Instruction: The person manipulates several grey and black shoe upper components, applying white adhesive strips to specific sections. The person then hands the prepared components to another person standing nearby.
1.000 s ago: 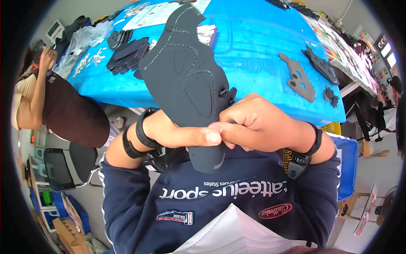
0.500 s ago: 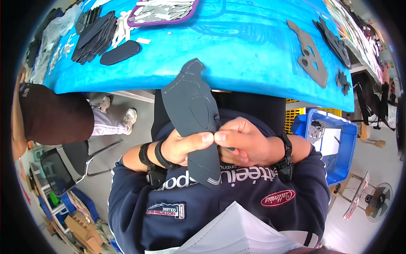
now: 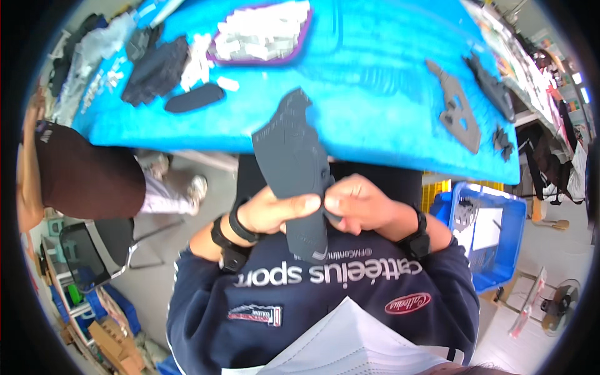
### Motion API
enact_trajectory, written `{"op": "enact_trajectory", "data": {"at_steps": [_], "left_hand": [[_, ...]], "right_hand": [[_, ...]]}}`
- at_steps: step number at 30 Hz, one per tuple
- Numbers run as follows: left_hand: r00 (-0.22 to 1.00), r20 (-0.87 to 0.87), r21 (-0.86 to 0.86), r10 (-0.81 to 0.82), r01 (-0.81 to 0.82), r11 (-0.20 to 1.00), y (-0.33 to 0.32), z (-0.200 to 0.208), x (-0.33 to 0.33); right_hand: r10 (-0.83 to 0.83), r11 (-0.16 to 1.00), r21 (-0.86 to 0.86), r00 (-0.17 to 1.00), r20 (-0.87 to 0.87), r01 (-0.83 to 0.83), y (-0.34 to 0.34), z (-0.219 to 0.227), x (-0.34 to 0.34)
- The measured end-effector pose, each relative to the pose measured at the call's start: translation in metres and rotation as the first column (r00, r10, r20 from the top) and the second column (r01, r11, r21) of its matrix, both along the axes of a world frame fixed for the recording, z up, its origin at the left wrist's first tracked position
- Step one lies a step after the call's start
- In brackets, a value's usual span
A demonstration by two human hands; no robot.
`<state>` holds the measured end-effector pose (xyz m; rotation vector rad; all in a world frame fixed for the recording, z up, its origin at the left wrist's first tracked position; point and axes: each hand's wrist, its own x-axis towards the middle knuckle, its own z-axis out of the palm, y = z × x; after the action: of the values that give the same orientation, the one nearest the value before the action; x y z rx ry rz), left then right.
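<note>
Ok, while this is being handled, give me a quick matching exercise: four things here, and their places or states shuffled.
1. Dark stitched piece
2. Purple-rimmed tray
3. Blue bin
4. Dark oval piece

A. Heaped with whitish strips
B. Lying on the blue table, near a loose white strip
C. Between left hand and right hand
D. Off the table, to the person's right

Pairs: 1-C, 2-A, 3-D, 4-B

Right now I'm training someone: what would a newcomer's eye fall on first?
Likely the bright blue table across the top. At centre, the left hand grips a dark piece, the right hand at its right edge. Up top, left of centre, a purple tray holds white strips.
</note>
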<state>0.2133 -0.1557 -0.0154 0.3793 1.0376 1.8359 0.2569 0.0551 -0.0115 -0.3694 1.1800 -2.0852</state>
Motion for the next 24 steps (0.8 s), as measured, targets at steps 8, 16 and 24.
{"op": "enact_trajectory", "data": {"at_steps": [8, 16, 24], "left_hand": [[0.943, 0.096, -0.265, 0.318, -0.284, 0.921, -0.089, -0.131, -0.023], [0.828, 0.350, 0.059, 0.438, -0.486, 0.872, -0.121, -0.215, -0.065], [0.692, 0.532, -0.030, 0.488, -0.561, 0.828, -0.124, -0.211, -0.065]], "right_hand": [[-0.157, 0.903, -0.318, 0.910, 0.383, 0.289, 0.056, -0.132, -0.009], [-0.479, 0.878, 0.139, 0.833, 0.277, 0.459, 0.082, -0.192, -0.024], [-0.594, 0.771, 0.032, 0.700, 0.397, 0.636, 0.078, -0.199, -0.026]]}}
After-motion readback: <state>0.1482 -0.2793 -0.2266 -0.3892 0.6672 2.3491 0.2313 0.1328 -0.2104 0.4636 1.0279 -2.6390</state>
